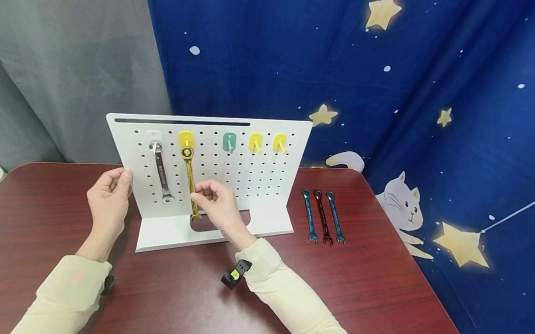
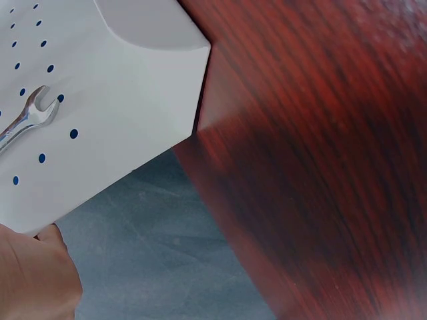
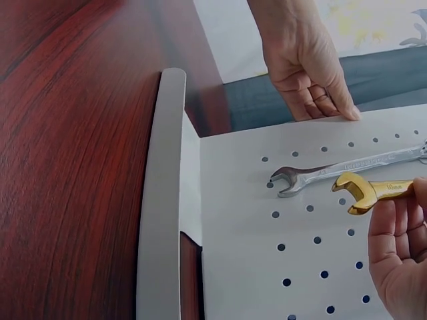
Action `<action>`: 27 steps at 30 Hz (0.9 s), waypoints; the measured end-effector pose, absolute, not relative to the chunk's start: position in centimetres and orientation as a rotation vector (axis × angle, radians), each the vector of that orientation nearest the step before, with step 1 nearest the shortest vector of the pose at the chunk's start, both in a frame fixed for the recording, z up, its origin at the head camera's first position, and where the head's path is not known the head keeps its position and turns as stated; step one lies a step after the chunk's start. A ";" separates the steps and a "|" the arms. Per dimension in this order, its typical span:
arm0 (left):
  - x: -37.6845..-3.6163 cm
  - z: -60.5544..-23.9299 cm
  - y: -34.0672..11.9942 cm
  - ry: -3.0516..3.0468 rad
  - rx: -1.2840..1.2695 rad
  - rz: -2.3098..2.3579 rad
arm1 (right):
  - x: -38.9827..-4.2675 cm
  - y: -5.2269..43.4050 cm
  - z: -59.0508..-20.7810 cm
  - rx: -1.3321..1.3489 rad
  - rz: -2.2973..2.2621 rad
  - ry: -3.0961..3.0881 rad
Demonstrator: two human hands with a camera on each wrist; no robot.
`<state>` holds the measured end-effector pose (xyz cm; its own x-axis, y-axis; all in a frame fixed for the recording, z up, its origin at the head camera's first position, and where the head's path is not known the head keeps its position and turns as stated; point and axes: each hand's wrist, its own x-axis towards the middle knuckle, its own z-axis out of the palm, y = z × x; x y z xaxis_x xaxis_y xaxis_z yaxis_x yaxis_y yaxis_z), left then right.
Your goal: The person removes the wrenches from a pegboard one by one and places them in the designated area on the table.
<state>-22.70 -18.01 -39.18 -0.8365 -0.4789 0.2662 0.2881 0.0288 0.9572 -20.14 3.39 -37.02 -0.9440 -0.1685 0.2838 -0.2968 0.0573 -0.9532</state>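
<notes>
A white pegboard stand (image 1: pixel 267 182) stands upright on the table. My left hand (image 1: pixel 110 200) pinches its left edge between thumb and fingers, also seen in the right wrist view. With thumb and fingers, my right hand (image 1: pixel 221 205) pinches the lower shaft of a gold wrench (image 1: pixel 190 176), whose ring end is at the yellow hook (image 1: pixel 186 137) second from the left. The gold wrench's open jaw (image 3: pixel 360 193) points past the fingers. Left of it, a silver wrench (image 1: pixel 161 175) hangs by its ring from a clear hook (image 1: pixel 154 138).
Further right on the board sit a green hook (image 1: pixel 229 142) and two yellow hooks (image 1: pixel 255 143). On the table to the right lie a blue wrench (image 1: pixel 309 216), a red wrench (image 1: pixel 323 218) and another blue wrench (image 1: pixel 336 218). Curtains hang behind the table (image 1: pixel 378 291).
</notes>
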 end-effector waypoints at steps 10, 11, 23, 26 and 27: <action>-22.7 -39.0 -18.0 -1.794 0.211 -1.850 | -19.1 3.8 -36.3 0.484 2.155 -2.248; -22.7 -39.0 -17.9 -1.795 0.214 -1.848 | -19.0 3.8 -36.2 0.477 2.174 -2.247; -22.7 -38.9 -18.0 -1.775 0.222 -1.880 | -18.1 4.2 -35.6 0.484 2.414 -2.165; -22.7 -39.0 -18.0 -1.754 0.209 -1.898 | -17.8 4.3 -35.4 0.478 2.471 -2.146; -22.7 -39.1 -18.0 -1.747 0.205 -1.904 | -17.7 4.4 -35.3 0.478 2.491 -2.138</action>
